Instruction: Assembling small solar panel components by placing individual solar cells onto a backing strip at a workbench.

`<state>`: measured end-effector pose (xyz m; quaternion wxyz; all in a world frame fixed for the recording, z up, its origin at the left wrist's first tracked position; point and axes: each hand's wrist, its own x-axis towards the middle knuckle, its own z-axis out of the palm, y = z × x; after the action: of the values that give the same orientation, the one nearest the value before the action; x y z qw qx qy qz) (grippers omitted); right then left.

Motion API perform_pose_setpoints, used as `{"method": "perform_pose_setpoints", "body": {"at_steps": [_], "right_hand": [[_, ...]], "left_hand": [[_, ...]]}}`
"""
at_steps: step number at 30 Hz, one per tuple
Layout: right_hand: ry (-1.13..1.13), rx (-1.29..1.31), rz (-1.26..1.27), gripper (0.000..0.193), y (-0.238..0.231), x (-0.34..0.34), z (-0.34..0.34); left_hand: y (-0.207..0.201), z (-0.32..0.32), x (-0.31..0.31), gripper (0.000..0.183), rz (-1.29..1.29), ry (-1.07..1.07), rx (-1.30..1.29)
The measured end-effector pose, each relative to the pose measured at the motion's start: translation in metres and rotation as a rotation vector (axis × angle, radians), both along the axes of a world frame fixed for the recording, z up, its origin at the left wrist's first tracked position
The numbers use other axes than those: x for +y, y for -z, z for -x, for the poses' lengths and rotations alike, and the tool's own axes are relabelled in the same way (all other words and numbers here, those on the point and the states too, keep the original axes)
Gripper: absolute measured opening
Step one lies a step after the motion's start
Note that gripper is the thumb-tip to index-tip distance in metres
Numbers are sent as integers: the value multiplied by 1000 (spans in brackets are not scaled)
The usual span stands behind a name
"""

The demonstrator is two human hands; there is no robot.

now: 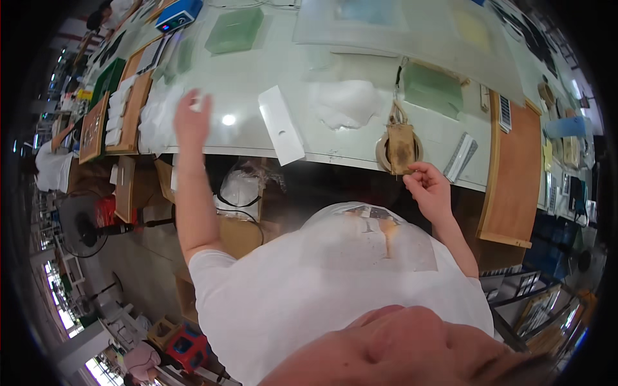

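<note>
My left hand [192, 121] is over the left part of the table, beside a pile of clear plastic bags [161, 116]. Motion blurs it, but thumb and fingers look apart, with no held thing visible. At the table's front edge, my right hand [432, 193] has thumb and forefinger pinched together; whatever is between them is too small to make out. Its fingertips are by the lower corner of a brown, scorched-looking block [402, 148] with wires at its far end. This block lies over a round tape-like ring [382, 153]. A white narrow box [281, 125] lies between my hands.
Crumpled white plastic [346, 103] lies behind the box. Green translucent sheets [432, 90] and another green stack [235, 30] are farther back. Wooden trays [515, 174] border the right side. A ruled strip [461, 156] lies near my right hand. A blue device [179, 15] stands far left.
</note>
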<state>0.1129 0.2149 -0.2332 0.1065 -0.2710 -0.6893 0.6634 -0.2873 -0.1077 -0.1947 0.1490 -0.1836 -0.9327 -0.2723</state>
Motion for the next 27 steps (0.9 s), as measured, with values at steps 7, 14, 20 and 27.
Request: {"method": "perform_pose_setpoints", "body": {"at_steps": [7, 14, 20, 27], "right_hand": [[-16, -6, -72, 22, -6, -5, 0], [-2, -1, -113, 22, 6, 7, -23], [-22, 38, -74, 21, 1, 4, -12], [7, -14, -188, 22, 6, 6, -15]], "left_hand": [[40, -129, 167, 8, -29, 698, 118], [36, -147, 207, 10, 375, 691, 59], [13, -140, 221, 14, 588, 725, -89], [15, -101, 216, 26, 248, 594, -521]]}}
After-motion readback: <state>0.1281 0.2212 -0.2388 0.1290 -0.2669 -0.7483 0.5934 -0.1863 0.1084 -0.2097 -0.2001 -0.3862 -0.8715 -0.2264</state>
